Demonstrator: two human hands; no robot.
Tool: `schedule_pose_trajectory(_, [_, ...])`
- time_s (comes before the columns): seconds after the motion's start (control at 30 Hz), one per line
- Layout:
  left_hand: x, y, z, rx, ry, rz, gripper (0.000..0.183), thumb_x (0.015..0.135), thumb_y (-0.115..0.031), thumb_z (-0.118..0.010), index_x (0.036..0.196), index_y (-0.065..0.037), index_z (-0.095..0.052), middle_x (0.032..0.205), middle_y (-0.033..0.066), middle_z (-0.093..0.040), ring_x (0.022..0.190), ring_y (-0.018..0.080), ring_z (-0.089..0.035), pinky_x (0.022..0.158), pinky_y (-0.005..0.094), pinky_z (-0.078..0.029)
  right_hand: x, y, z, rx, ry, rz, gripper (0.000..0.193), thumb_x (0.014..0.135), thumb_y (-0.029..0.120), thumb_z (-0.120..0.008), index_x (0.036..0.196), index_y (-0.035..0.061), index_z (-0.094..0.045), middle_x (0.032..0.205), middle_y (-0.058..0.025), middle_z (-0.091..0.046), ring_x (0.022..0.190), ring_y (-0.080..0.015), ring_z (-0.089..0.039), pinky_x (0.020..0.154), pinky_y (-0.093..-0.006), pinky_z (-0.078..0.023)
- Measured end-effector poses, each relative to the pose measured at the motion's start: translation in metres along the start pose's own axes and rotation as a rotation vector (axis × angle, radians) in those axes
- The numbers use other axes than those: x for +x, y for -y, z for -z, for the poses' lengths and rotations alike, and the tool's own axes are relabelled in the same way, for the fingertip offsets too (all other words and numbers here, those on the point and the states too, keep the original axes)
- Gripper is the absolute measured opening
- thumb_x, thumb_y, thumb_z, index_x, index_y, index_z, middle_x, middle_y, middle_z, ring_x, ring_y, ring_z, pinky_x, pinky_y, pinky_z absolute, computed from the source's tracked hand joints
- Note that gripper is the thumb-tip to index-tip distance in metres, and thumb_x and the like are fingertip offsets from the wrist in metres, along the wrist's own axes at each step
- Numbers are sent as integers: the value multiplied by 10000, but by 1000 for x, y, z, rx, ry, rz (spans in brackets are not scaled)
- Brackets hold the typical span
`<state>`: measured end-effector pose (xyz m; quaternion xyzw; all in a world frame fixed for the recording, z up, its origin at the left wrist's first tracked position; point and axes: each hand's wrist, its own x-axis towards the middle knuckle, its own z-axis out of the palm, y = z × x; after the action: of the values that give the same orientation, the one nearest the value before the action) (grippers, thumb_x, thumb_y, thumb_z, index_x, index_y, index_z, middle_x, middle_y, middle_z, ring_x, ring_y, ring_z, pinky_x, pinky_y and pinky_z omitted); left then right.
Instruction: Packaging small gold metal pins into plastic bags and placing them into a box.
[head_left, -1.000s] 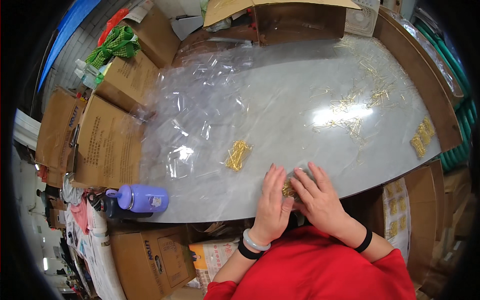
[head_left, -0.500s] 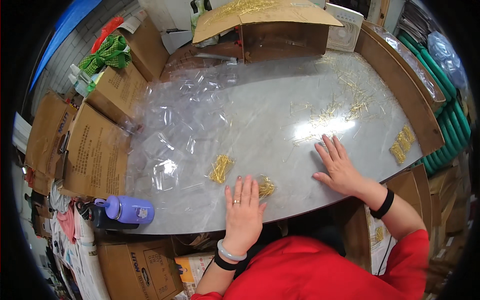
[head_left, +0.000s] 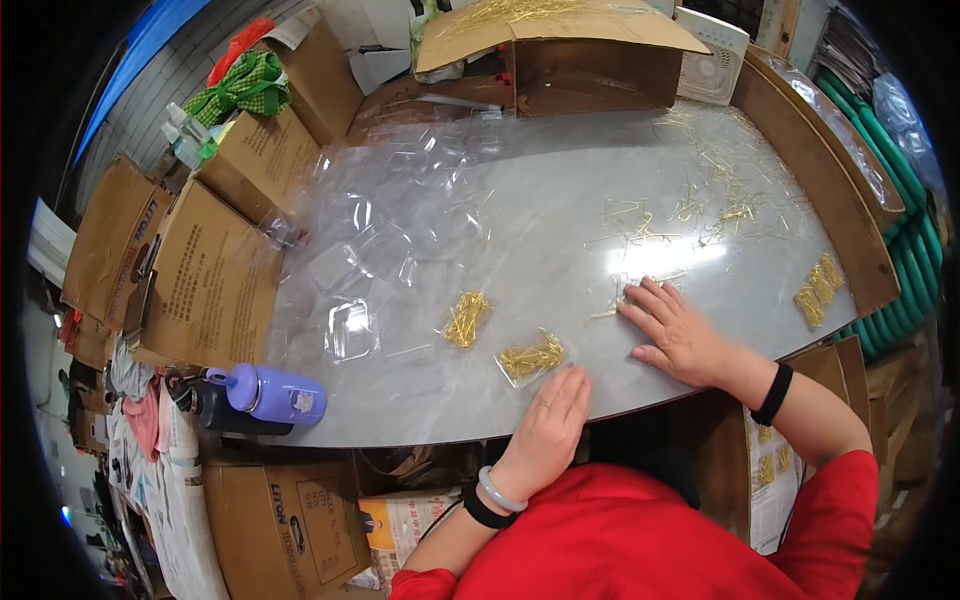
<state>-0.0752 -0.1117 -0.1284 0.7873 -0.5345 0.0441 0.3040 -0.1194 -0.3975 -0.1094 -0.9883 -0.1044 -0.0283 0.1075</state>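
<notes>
My left hand (head_left: 553, 422) is over the table's near edge, fingers stretched out and close together, thumb hidden. Just beyond its fingertips lies a clear plastic packet (head_left: 533, 355) of bent gold wire pieces. My right hand (head_left: 680, 340) rests palm down on the table, fingers extended. A few loose gold wire pieces (head_left: 652, 280) lie at its fingertips, partly covered by them. Another clear packet (head_left: 468, 318) of gold wires is farther left. More loose gold wires (head_left: 735, 205) are scattered at the far right.
Clear plastic pieces (head_left: 375, 240) spread over the table's left part. A purple bottle (head_left: 290, 394) stands at the near left edge. Gold packets (head_left: 819, 290) lie at the right edge. An open cardboard box (head_left: 595, 80) and a white fan (head_left: 712, 58) stand at the back.
My left hand has moved right and toward the table edge, uncovering the gold wire packet. My right hand's fingers have drawn closer together over loose wires. The whole view has shifted slightly.
</notes>
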Motion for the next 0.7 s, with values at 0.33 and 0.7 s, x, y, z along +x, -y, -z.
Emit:
schedule_pose_trajectory(0.33, [17,-1,-2,-9,-59,144,335,851,-12,-694,1179,25,-640,1270,190,-589,1152,391,-564,973,451,-475,-20,49,-13,55,-264,-289,593,945,370,-648,1438,86,-481,1516,-215,-377,1431,-494,-302,1188,-618,-214])
schedule_pose_trajectory(0.7, [24,-6,-8,-124,-193,285,467,872,-44,-711,1304,29,-549,1366,223,-535,1220,418,-530,1045,466,-424,16,47,-27,181,-339,-108,365,904,119,-671,1251,57,-576,1334,-181,-519,1379,-425,-407,1136,-492,-366])
